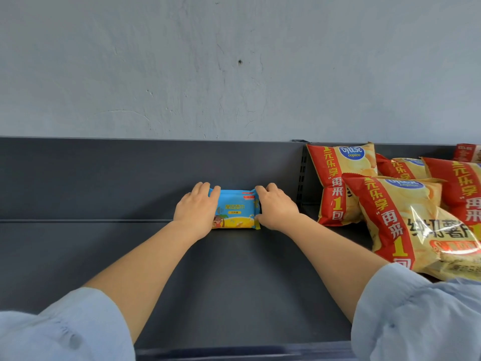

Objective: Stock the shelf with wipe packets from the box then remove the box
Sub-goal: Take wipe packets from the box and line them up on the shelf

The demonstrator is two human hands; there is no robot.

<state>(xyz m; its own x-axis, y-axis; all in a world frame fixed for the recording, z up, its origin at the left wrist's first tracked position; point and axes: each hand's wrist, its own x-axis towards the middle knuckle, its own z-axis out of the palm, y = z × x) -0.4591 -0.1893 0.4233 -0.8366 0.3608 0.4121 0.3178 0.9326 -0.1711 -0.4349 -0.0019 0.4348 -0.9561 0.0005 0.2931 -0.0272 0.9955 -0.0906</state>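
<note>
A blue and yellow wipe packet stands upright at the back of the dark grey shelf, against its rear panel. My left hand grips the packet's left end, fingers curled over the top corner. My right hand grips its right end the same way. Both arms reach forward over the shelf. The box is not in view.
Several red and yellow chip bags lie piled on the shelf to the right, past a slotted upright. The shelf's front lip runs along the bottom. A grey plaster wall rises behind.
</note>
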